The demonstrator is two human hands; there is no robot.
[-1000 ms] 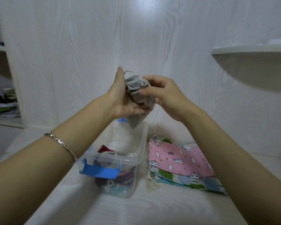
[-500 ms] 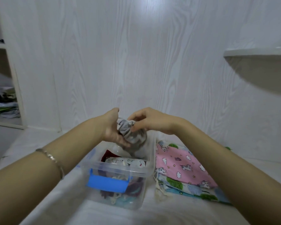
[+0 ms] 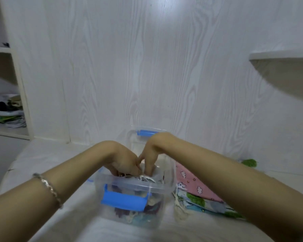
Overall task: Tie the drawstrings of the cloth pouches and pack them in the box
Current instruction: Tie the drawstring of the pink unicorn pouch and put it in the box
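Clear plastic box (image 3: 128, 183) sits under both our hands. Our right hand (image 3: 151, 152) presses straight fingers onto the grey pouch (image 3: 146, 180) inside it; whether our left hand (image 3: 123, 160) grips it we cannot tell.

1. A white wall (image 3: 147, 67) with a wood-grain pattern fills the background, with a bright patch of light near its top.
2. A white shelf (image 3: 283, 54) with a rounded edge juts from the wall on the right.
3. An open shelf unit (image 3: 16, 70) stands at the far left.
4. Its lower shelf holds clutter (image 3: 5, 109): something round and white, something black, flat green items.
5. A white surface (image 3: 42, 159) stretches below.
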